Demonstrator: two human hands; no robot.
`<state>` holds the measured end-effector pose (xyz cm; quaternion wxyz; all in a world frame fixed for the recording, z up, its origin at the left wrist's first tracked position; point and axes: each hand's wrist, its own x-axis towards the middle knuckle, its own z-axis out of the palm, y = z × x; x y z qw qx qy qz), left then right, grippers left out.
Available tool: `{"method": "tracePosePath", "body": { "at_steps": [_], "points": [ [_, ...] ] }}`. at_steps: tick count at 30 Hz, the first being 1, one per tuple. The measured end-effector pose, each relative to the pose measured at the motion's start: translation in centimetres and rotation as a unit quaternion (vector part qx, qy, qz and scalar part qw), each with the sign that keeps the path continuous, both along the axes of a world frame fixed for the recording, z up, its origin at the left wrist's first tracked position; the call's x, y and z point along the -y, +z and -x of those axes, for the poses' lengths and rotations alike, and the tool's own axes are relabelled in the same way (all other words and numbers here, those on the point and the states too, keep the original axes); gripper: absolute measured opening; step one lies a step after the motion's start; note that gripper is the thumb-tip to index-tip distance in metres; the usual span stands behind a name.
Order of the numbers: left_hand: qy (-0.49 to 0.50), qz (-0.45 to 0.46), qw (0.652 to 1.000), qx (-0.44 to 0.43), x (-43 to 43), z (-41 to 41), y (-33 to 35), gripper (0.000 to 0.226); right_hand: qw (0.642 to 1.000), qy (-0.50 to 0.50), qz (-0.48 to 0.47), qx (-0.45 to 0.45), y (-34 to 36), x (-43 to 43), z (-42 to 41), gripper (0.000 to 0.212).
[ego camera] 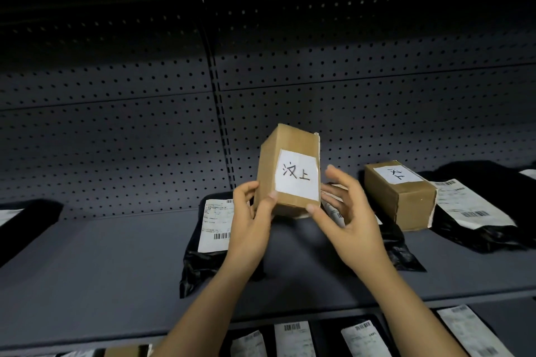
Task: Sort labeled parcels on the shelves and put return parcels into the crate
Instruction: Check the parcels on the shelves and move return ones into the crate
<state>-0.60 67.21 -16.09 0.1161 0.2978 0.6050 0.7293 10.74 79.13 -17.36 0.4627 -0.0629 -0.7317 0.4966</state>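
With my left hand [252, 217] pinching the cardboard box [269, 159] and my right hand [351, 217] fingers [343, 180] spread beside it, I should keep its label [295, 178] facing me.

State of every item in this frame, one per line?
held box: upright, closed, label facing camera
left hand: grips held box's lower left
right hand: thumb on its lower right corner, fingers loose
second box: closed, lying down, label up
black mailers: flat on shelf, labels up
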Motion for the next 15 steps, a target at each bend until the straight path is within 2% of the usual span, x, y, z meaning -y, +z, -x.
{"method": "tracePosePath", "body": {
  "at_steps": [5, 7, 9, 13, 15],
  "points": [
    [-0.042, -0.042, 0.998, 0.035, 0.7, 0.2, 0.2, 0.023, 0.994, 0.049, 0.086, 0.041, 0.6, 0.8, 0.3, 0.059],
    [-0.063, -0.045, 0.996, 0.038, 1.0, 0.3, 0.2, 0.031, 0.991, 0.071, 0.090, 0.070, 0.3, 0.9, 0.6, 0.052],
    [-0.087, -0.036, 0.995, 0.037, 1.2, 0.4, 0.0, 0.040, 0.987, 0.093, 0.101, 0.080, -0.1, 0.9, 1.0, 0.055],
    [-0.089, -0.001, 0.996, 0.000, 1.6, 0.7, -0.6, 0.029, 0.983, 0.112, 0.136, 0.056, 0.0, 1.5, 1.1, 0.063],
    [-0.073, 0.007, 0.996, -0.040, 1.9, 0.7, -0.6, 0.032, 0.986, 0.096, 0.129, 0.040, 0.2, 1.8, 1.0, 0.063]
  ]
}}
